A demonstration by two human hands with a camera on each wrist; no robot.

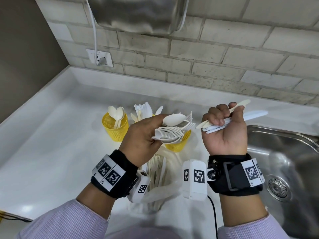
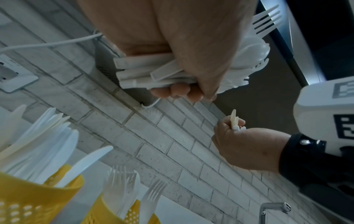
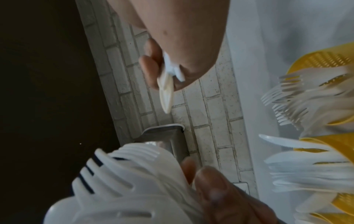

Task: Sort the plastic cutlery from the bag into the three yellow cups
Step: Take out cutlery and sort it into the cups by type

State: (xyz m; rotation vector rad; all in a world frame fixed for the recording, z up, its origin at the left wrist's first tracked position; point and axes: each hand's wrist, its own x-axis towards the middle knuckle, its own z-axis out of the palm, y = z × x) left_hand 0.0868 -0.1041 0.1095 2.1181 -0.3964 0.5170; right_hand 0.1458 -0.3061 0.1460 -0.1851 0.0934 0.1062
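Note:
Three yellow mesh cups stand on the white counter: one with spoons (image 1: 114,125), one with knives (image 1: 143,112) mostly hidden behind my left hand, and one with forks (image 1: 178,144). My left hand (image 1: 155,130) grips a fanned bundle of white forks (image 1: 174,132) with a spoon (image 1: 173,119) on top; the handles show in the left wrist view (image 2: 151,71). My right hand (image 1: 222,118) is curled around several white knives (image 1: 255,115) and a cream knife (image 1: 239,105). The clear bag (image 1: 160,185) with more cutlery lies below my hands.
A steel sink (image 1: 284,152) lies at the right, its drain (image 1: 278,187) near my right wrist. A tiled wall (image 1: 207,69) with a socket (image 1: 100,57) and a metal appliance (image 1: 138,12) is behind the cups. A black cable (image 1: 214,216) runs by my right arm.

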